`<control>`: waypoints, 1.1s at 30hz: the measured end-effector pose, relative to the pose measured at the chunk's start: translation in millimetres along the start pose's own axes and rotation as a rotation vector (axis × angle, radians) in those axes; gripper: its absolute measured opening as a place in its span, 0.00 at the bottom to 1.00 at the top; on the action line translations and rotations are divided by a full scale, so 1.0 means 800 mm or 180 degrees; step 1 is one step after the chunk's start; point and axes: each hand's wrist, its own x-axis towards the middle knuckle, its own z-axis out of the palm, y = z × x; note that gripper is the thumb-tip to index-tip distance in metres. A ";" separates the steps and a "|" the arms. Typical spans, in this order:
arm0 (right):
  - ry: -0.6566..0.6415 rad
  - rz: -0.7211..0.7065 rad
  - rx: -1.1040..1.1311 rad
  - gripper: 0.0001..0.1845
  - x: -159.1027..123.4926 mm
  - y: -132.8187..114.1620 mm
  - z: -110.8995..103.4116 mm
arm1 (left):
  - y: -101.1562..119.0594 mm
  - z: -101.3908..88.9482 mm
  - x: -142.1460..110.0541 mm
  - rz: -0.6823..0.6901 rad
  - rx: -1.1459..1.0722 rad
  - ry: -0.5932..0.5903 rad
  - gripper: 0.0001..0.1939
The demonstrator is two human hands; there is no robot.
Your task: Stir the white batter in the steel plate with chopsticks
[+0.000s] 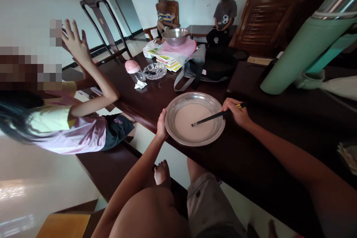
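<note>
A wide metal bowl [195,142] stands on the dark wooden table [245,163], filled with a smooth, pale pinkish-beige liquid [186,119]. My left hand [161,124] grips the bowl by its left rim, fingers partly hidden behind it. In my right hand [234,111] is a pair of dark chopsticks [213,116] with gold bands near the top. They slant down to the left over the bowl, and their tips are at the liquid near its middle. My right fingers are closed round them beside the right rim.
Behind the bowl lie a grey bag [214,68], a glass ashtray [155,71], a pink-capped bottle [135,71] and a crumpled tissue [140,84]. Farther back stands another metal bowl [176,38]. A tall green thermos [304,54] rises at right. One person [75,126] sits close on the left; two others sit behind.
</note>
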 end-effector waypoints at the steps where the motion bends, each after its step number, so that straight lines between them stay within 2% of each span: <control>1: -0.0034 -0.0008 -0.0058 0.24 0.000 0.000 0.000 | 0.000 0.000 0.000 -0.0009 -0.0016 0.0004 0.27; 6: 0.0153 -0.0091 0.0153 0.24 0.003 -0.001 -0.002 | -0.001 -0.002 0.000 -0.0056 -0.0029 0.0095 0.29; 11: -0.0172 0.0028 -0.0022 0.23 0.001 -0.002 0.002 | 0.000 -0.003 0.000 -0.0004 0.0044 -0.0001 0.29; 16: 0.0125 -0.0052 -0.0061 0.26 0.002 -0.003 -0.001 | 0.001 -0.002 -0.001 -0.0017 0.0070 0.0018 0.27; 19: -0.0178 -0.0123 -0.0122 0.24 0.000 -0.005 -0.002 | 0.001 -0.002 -0.001 -0.0040 0.0034 0.0035 0.27; 21: -0.0240 -0.0177 -0.0193 0.23 0.000 -0.005 -0.002 | 0.001 -0.001 -0.002 -0.0046 0.0012 0.0032 0.26; 25: 0.0067 -0.0121 0.0017 0.24 0.002 -0.003 -0.003 | 0.000 0.000 -0.001 0.0004 0.0002 0.0023 0.27; 30: -0.0287 -0.0005 0.0036 0.22 0.002 -0.004 0.001 | -0.002 -0.003 0.001 -0.0019 -0.0038 0.0090 0.29; 33: 0.0022 -0.0053 0.0083 0.23 0.004 -0.004 -0.001 | -0.003 -0.003 0.000 -0.0056 -0.0046 0.0110 0.27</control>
